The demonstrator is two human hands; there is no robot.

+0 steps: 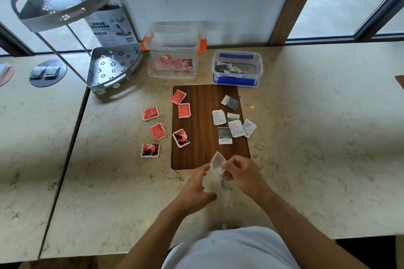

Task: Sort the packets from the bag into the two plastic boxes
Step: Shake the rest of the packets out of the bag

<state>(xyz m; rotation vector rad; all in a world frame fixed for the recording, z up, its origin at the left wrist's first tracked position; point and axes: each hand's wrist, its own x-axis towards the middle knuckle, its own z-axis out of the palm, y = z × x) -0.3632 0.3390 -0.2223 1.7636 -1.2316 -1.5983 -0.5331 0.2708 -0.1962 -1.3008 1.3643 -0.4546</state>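
Note:
My right hand (242, 172) pinches a small clear plastic bag (217, 162) at the near edge of the wooden board (203, 116). My left hand (196, 190) sits just left of the bag, its fingertips touching it. Several red packets (150, 113) lie on the marble and the board's left side. Several white and green packets (225, 135) lie on the board's right side. The orange-clipped clear box (175, 50) at the back holds red packets. The blue-clipped clear box (237, 67) to its right holds dark and white packets.
A grey metal corner shelf rack (113, 65) stands at the back left with a printed carton (111, 26) behind it. A dark round plate (48, 73) with two wrapped items sits on the left table. A seam (72, 137) splits the two tabletops.

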